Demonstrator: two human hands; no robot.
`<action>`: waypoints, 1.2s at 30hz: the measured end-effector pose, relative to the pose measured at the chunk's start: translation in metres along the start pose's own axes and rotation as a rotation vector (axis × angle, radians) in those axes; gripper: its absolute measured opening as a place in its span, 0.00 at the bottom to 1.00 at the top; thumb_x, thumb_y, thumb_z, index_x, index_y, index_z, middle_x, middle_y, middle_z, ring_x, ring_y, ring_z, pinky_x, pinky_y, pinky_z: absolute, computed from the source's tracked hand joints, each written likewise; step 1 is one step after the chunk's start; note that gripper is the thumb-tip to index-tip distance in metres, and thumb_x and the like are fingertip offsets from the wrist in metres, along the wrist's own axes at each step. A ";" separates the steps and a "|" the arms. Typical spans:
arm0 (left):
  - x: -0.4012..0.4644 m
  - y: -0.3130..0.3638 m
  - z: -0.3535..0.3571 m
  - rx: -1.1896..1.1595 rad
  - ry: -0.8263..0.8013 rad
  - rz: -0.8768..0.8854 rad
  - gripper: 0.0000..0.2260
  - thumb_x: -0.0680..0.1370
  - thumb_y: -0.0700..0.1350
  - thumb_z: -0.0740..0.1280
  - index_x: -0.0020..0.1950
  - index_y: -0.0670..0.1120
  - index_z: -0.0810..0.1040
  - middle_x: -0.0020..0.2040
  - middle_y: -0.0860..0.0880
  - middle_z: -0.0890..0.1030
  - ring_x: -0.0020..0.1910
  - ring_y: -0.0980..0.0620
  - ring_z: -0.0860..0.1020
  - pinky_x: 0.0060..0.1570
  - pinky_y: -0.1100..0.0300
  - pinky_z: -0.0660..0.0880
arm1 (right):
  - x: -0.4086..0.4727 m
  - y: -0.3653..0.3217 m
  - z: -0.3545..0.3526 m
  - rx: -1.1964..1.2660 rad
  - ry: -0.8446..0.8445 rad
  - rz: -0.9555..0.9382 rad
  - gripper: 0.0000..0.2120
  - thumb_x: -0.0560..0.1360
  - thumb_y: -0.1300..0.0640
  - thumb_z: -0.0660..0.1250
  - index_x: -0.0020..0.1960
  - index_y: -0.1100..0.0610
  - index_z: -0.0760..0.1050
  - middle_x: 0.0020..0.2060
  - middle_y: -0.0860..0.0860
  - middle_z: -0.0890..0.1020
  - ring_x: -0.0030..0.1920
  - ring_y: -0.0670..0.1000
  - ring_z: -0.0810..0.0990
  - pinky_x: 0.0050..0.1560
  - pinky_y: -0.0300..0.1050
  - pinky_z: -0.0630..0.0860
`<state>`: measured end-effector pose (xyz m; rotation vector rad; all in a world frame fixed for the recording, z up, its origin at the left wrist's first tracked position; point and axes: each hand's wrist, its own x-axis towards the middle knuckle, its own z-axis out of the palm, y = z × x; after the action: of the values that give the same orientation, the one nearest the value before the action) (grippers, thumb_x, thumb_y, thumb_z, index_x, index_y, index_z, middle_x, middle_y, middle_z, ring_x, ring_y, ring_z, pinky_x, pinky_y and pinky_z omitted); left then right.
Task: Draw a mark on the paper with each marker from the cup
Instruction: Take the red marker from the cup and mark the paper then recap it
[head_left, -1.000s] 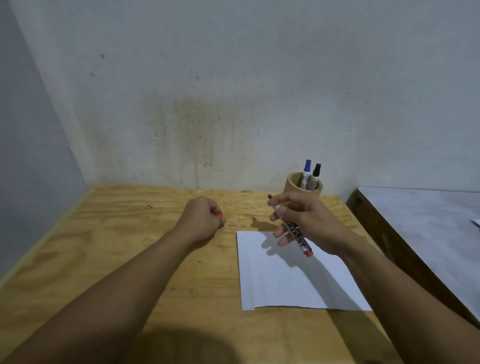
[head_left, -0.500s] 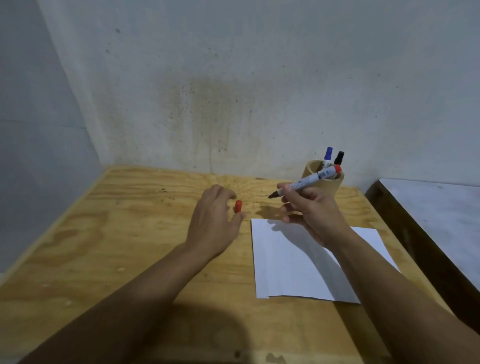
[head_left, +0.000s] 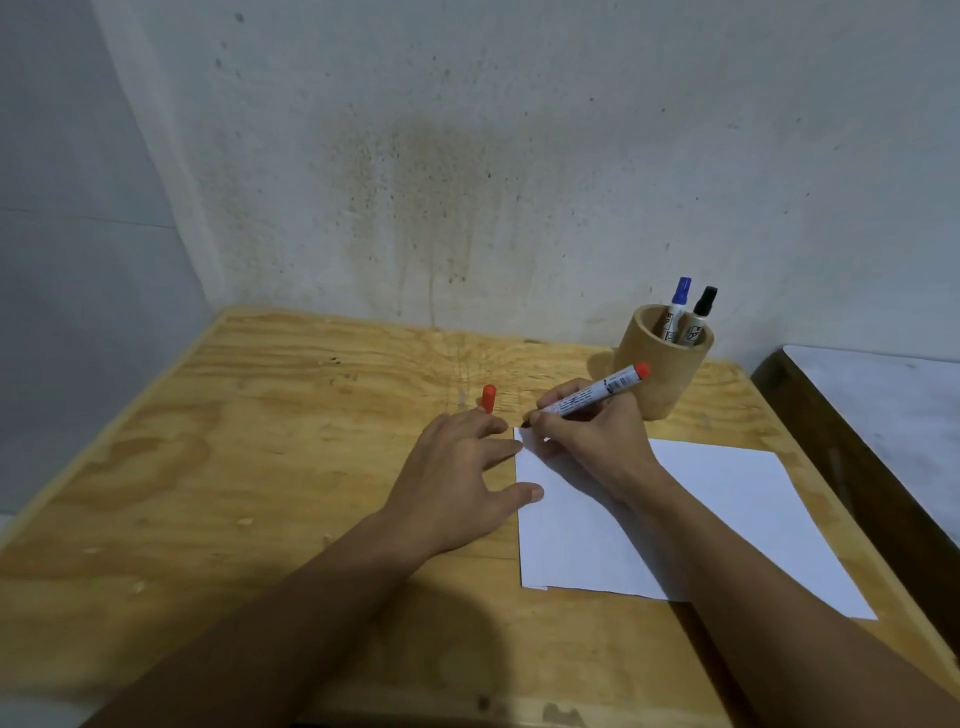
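The fingers (head_left: 558, 423) of the right hand (head_left: 592, 441) pinch the red marker (head_left: 592, 395) near its tip, which sits at the far left corner of the paper (head_left: 727, 499); the barrel slants up and to the right, its red end toward the cup (head_left: 660, 374). The left hand (head_left: 457, 483) lies flat and spread on the wooden table (head_left: 260, 467), holding nothing, its thumb and a fingertip touching the paper's left edge. The red cap (head_left: 488, 398) stands upright on the table just beyond the left hand's fingertips. The paper lies flat on the right half of the table, partly covered by the right forearm. The cup stands behind the paper near the wall, and a blue-capped marker (head_left: 677, 306) and a black-capped marker (head_left: 698, 314) stand in it, caps up.
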<state>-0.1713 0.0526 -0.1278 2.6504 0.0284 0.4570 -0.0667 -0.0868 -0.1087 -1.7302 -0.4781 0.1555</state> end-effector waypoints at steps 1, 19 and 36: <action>0.000 0.000 0.000 -0.004 -0.005 -0.004 0.25 0.71 0.62 0.67 0.64 0.52 0.77 0.67 0.53 0.75 0.66 0.54 0.68 0.67 0.54 0.61 | 0.000 0.002 0.000 -0.016 0.006 -0.013 0.05 0.69 0.71 0.72 0.44 0.71 0.78 0.38 0.66 0.82 0.35 0.51 0.82 0.35 0.41 0.81; 0.001 -0.003 0.001 -0.018 -0.008 -0.016 0.25 0.70 0.63 0.67 0.63 0.53 0.77 0.67 0.53 0.75 0.67 0.55 0.68 0.69 0.53 0.61 | 0.004 0.016 -0.001 -0.070 -0.032 -0.086 0.04 0.68 0.68 0.75 0.40 0.66 0.80 0.37 0.63 0.84 0.39 0.61 0.84 0.40 0.53 0.83; 0.017 0.000 -0.006 -0.256 0.213 -0.210 0.15 0.70 0.48 0.74 0.54 0.48 0.76 0.53 0.51 0.77 0.50 0.53 0.77 0.50 0.54 0.77 | 0.003 0.006 -0.007 0.329 0.069 0.024 0.07 0.69 0.70 0.74 0.43 0.65 0.77 0.36 0.63 0.81 0.34 0.54 0.82 0.34 0.44 0.81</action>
<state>-0.1573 0.0571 -0.1176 2.3084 0.2909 0.6242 -0.0602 -0.0928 -0.1125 -1.4147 -0.3585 0.1801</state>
